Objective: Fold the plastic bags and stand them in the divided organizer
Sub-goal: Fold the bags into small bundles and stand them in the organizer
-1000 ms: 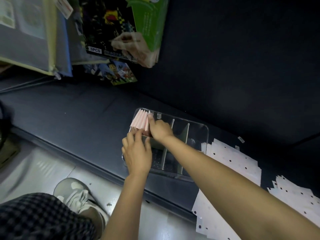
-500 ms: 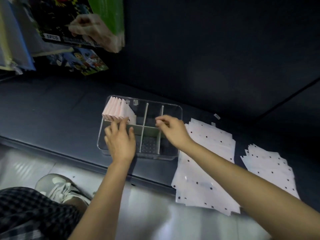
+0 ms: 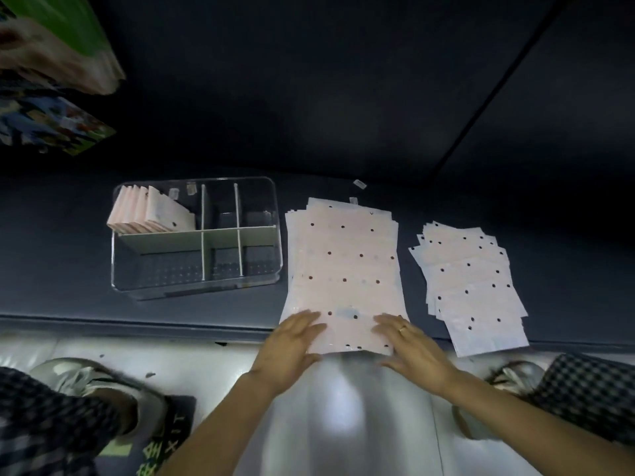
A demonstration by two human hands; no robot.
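A clear divided organizer stands on the dark mat, with several folded pink bags upright in its far-left compartment. To its right lies a flat stack of pale dotted plastic bags, its near end hanging over the mat's edge. My left hand rests with straight fingers on the stack's near-left corner. My right hand, a ring on one finger, lies flat on the near-right corner. Neither hand grips anything.
A second, smaller stack of dotted bags lies fanned out further right. Colourful packages sit at the far left. The mat's front edge runs above a shiny floor, with my shoes and checked trousers below.
Both hands left the organizer and moved right onto the near end of the large bag stack. The camera view swung right with them.
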